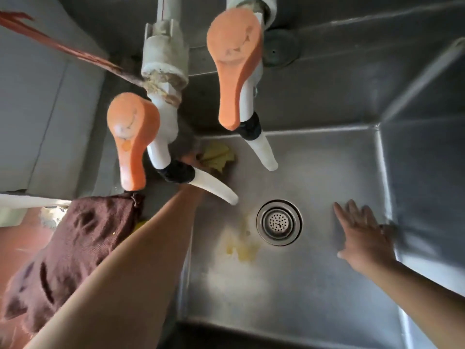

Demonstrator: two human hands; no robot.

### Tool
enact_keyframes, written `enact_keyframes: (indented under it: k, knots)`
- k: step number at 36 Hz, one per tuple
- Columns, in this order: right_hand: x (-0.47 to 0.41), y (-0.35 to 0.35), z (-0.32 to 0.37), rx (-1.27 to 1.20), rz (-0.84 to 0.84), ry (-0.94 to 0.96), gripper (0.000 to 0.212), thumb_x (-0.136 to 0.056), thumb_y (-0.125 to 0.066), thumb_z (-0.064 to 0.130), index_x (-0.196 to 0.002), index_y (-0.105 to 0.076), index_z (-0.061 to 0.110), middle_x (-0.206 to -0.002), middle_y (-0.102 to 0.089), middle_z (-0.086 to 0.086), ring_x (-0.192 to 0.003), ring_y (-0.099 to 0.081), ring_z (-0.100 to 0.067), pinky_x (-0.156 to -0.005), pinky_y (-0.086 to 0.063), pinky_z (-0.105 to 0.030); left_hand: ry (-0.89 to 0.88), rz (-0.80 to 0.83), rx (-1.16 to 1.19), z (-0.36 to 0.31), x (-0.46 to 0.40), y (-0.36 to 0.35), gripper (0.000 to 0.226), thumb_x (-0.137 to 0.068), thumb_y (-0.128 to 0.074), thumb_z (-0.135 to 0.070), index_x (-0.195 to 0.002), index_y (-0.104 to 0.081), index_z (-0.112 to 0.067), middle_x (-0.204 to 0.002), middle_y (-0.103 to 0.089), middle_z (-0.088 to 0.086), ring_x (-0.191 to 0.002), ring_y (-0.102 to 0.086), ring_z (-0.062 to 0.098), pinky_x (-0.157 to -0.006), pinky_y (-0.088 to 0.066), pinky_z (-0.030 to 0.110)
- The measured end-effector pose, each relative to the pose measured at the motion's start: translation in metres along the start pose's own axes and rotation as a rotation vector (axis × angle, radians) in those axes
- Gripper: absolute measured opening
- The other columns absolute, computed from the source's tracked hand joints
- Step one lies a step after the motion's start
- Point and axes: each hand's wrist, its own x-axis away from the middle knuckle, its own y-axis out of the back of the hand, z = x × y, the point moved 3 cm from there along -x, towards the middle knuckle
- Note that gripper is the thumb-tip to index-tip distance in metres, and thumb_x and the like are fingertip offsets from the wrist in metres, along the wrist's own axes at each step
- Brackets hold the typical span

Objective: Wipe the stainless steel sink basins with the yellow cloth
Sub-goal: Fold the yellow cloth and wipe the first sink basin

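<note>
The yellow cloth (218, 157) lies bunched in the far left corner of the basin (327, 285), pressed there by the left hand (191, 158). That hand is mostly hidden behind a tap (176, 157), so I cannot tell how its grip is. The right hand (362, 233) rests flat with fingers spread on the basin floor near the right wall and holds nothing. The wiping seems to be in progress at this corner. Next, I think, the cloth must sweep toward the yellowish stain (241, 245) beside the drain (279, 222). The basin holds no water or dishes. A brown cloth (75, 248) hangs over the left rim.
</note>
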Motion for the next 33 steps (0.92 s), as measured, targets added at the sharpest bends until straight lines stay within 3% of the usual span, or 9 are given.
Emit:
enact_keyframes:
  k: [2, 3, 8, 14, 18, 23, 27, 30, 33]
  knots:
    - [0.001, 0.0, 0.002, 0.037, -0.022, -0.01, 0.115, -0.08, -0.075, 0.037, -0.153, 0.013, 0.038, -0.165, 0.013, 0.005, -0.153, 0.002, -0.026, -0.113, -0.03, -0.048, -0.228, -0.251, -0.104, -0.023, -0.007, 0.011, 0.034, -0.076, -0.054, -0.018, -0.106, -0.07, -0.015, -0.1, -0.071, 0.016, -0.096, -0.064, 0.037, -0.083, -0.051, 0.038]
    - [0.001, 0.001, 0.003, 0.056, -0.031, -0.012, 0.115, -0.08, -0.074, 0.037, -0.153, 0.014, 0.038, -0.165, 0.013, 0.004, -0.153, 0.001, -0.027, -0.113, -0.033, -0.047, -0.275, -0.286, -0.16, -0.029, -0.006, 0.01, 0.038, -0.073, -0.053, -0.016, -0.108, -0.07, -0.015, -0.097, -0.07, 0.014, -0.095, -0.064, 0.037, -0.083, -0.05, 0.04]
    - [0.002, 0.006, 0.01, 0.077, -0.04, -0.017, 0.113, -0.083, -0.073, 0.033, -0.153, 0.015, 0.037, -0.165, 0.013, 0.003, -0.153, 0.0, -0.028, -0.113, -0.035, -0.047, -0.273, 0.15, -0.505, -0.025, 0.005, -0.027, 0.035, -0.089, -0.055, -0.013, -0.123, -0.059, -0.013, -0.122, -0.06, 0.017, -0.113, -0.057, 0.036, -0.096, -0.047, 0.039]
    - [0.004, 0.01, 0.014, 0.087, -0.051, -0.017, 0.111, -0.083, -0.072, 0.03, -0.154, 0.013, 0.037, -0.165, 0.013, 0.002, -0.153, 0.0, -0.029, -0.112, -0.036, -0.045, -0.308, 0.064, -0.55, -0.033, 0.019, -0.035, 0.049, -0.088, -0.059, -0.023, -0.133, -0.044, -0.012, -0.132, -0.052, 0.016, -0.121, -0.049, 0.037, -0.099, -0.042, 0.042]
    - [0.003, 0.009, 0.013, 0.09, -0.052, -0.007, 0.118, -0.079, -0.077, 0.034, -0.153, 0.015, 0.037, -0.165, 0.013, 0.001, -0.153, 0.0, -0.031, -0.111, -0.037, -0.044, -0.328, 0.129, -0.553, -0.035, 0.013, -0.041, 0.061, -0.089, -0.057, -0.017, -0.145, -0.032, -0.015, -0.139, -0.044, 0.015, -0.122, -0.048, 0.036, -0.101, -0.043, 0.044]
    - [0.001, 0.009, 0.013, 0.054, -0.042, -0.012, 0.121, -0.077, -0.079, 0.031, -0.153, 0.015, 0.039, -0.165, 0.015, 0.001, -0.153, 0.002, -0.031, -0.114, -0.034, -0.045, -0.28, 0.063, -0.528, -0.032, 0.012, -0.047, 0.044, -0.09, -0.052, -0.011, -0.132, -0.046, -0.018, -0.129, -0.051, 0.011, -0.111, -0.055, 0.034, -0.09, -0.051, 0.043]
    - [0.0, 0.011, 0.015, 0.044, -0.025, -0.019, 0.124, -0.076, -0.08, 0.03, -0.153, 0.016, 0.04, -0.165, 0.017, 0.001, -0.153, 0.005, -0.031, -0.114, -0.033, -0.048, -0.347, 0.044, -0.57, -0.038, -0.005, -0.057, 0.043, -0.093, -0.049, -0.013, -0.136, -0.045, -0.012, -0.14, -0.045, 0.014, -0.127, -0.045, 0.035, -0.098, -0.044, 0.045]
    - [-0.002, 0.012, 0.016, 0.041, -0.009, -0.033, 0.126, -0.075, -0.082, 0.03, -0.152, 0.017, 0.04, -0.164, 0.019, 0.0, -0.153, 0.007, -0.032, -0.113, -0.034, -0.048, -0.367, 0.084, -0.481, -0.043, -0.03, -0.06, 0.041, -0.097, -0.046, -0.009, -0.138, -0.047, -0.005, -0.14, -0.047, 0.022, -0.128, -0.046, 0.038, -0.104, -0.041, 0.046]
    - [-0.003, 0.013, 0.019, 0.05, -0.012, -0.04, 0.128, -0.072, -0.083, 0.03, -0.152, 0.017, 0.041, -0.164, 0.019, 0.0, -0.152, 0.007, -0.033, -0.111, -0.037, -0.05, -0.437, 0.104, -0.571, -0.039, -0.047, -0.064, 0.038, -0.1, -0.042, -0.01, -0.137, -0.045, -0.001, -0.137, -0.047, 0.026, -0.127, -0.045, 0.04, -0.106, -0.04, 0.048]
